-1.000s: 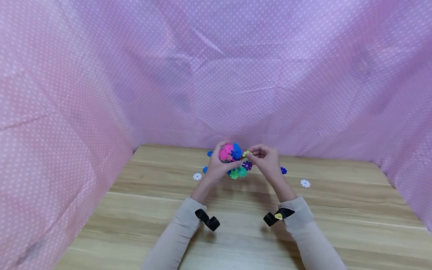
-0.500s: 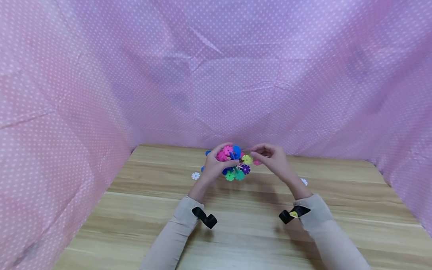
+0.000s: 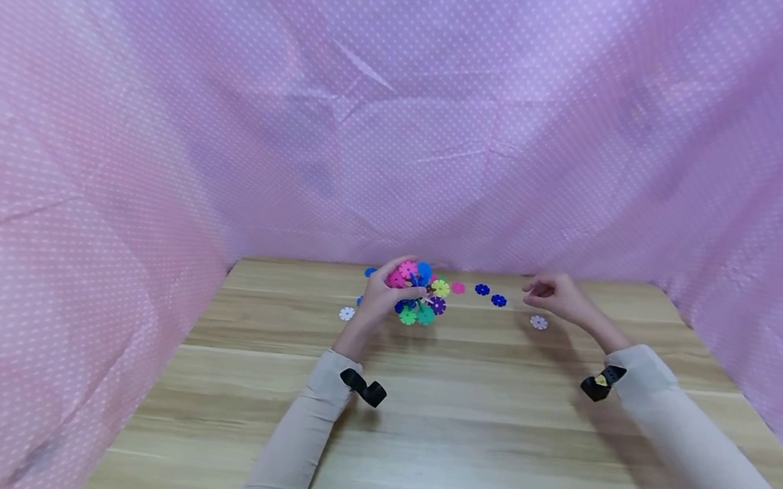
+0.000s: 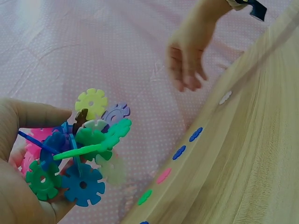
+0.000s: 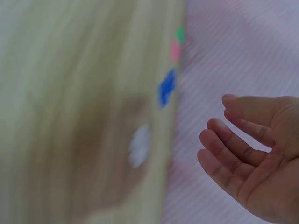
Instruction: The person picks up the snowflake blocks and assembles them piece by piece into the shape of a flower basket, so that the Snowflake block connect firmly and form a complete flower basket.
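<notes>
My left hand (image 3: 378,299) grips a ball-like cluster of interlocked plastic snowflake discs above the table. In the left wrist view, the thumb and fingers curl round one side of the cluster, partly hiding it. A yellow disc (image 4: 91,101), a purple disc (image 4: 117,113), a green disc (image 4: 43,180) and a blue disc (image 4: 83,185) stick out from it. My right hand (image 3: 556,299) is in the air to the right, fingers loosely bent and holding nothing in the right wrist view. Below it lies a loose white disc (image 3: 539,322).
Two dark blue discs (image 3: 483,289) and a pink disc (image 3: 458,288) lie along the back of the wooden table (image 3: 463,405). Left of my left hand are another white disc (image 3: 346,313) and some blue ones, partly covered. A pink dotted cloth (image 3: 433,167) hangs behind and at both sides.
My right hand has let go of the yellow disc, which stays on the cluster, and moved off to the right. My left hand still holds the cluster in nearly the same place.
</notes>
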